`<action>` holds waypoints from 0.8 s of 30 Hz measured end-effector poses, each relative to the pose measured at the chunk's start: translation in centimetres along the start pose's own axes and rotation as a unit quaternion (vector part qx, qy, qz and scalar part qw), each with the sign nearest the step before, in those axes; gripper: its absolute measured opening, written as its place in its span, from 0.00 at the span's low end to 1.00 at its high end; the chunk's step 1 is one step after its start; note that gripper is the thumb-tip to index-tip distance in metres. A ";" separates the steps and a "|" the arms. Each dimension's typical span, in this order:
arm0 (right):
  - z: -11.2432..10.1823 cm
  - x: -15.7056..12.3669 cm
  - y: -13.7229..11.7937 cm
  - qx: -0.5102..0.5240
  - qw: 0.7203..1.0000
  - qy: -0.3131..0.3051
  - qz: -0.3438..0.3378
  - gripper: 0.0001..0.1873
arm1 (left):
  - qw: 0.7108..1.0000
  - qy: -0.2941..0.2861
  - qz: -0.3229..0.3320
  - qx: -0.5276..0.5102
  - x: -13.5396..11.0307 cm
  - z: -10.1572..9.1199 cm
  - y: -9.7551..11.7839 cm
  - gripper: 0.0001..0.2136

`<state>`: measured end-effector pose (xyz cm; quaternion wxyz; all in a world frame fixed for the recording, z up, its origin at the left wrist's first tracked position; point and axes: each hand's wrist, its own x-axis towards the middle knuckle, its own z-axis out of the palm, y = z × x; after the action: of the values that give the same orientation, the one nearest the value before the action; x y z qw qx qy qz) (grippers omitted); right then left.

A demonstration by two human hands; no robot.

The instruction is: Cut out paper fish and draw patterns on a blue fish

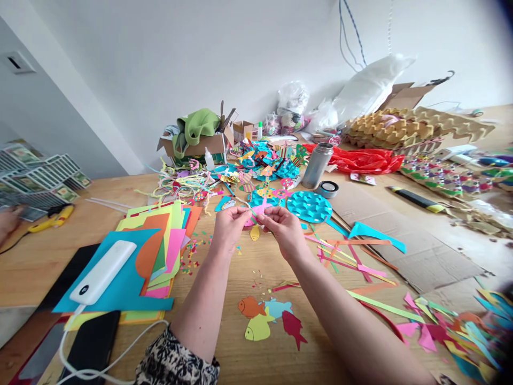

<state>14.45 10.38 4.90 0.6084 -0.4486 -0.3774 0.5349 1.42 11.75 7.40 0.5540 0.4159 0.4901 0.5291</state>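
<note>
Fingers of both hands, left hand and right hand, are closed in a pinch on a pink paper fish, held up at the middle of the bench. A thin green strip lies across the fish; which fingers bear on it cannot be told. A small yellow paper fish shows directly below.

Toward the near edge, between the forearms, four paper fish lie close together: orange, light blue, yellow-green and dark red. Toward the left edge, a white power bank rests on stacked coloured paper. Beyond the hands stand a metal flask, its top uncovered, and, near it, a blue cup tray. Paper strips lie scattered toward the right edge; a cutter lies farther back. At the far edge, a cardboard box holds green cloth; egg trays are piled at the far right corner.
</note>
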 end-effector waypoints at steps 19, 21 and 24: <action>0.1 -0.2 -0.2 -0.044 0.997 -0.051 0.032 0.21 | 1.000 0.007 0.003 -0.009 0.5 -0.9 -0.5 0.12; 0.1 -0.2 -0.2 -0.047 0.997 -0.050 0.030 0.21 | 1.000 0.005 0.004 -0.012 0.5 -0.9 -0.5 0.12; 0.1 -0.1 -0.1 -0.051 0.997 -0.048 0.029 0.21 | 1.000 0.002 0.006 -0.019 0.4 -0.8 -0.5 0.12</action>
<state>14.43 10.25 5.05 0.5504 -0.4638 -0.4191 0.5535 0.67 12.10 6.70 0.5576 0.4071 0.4786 0.5426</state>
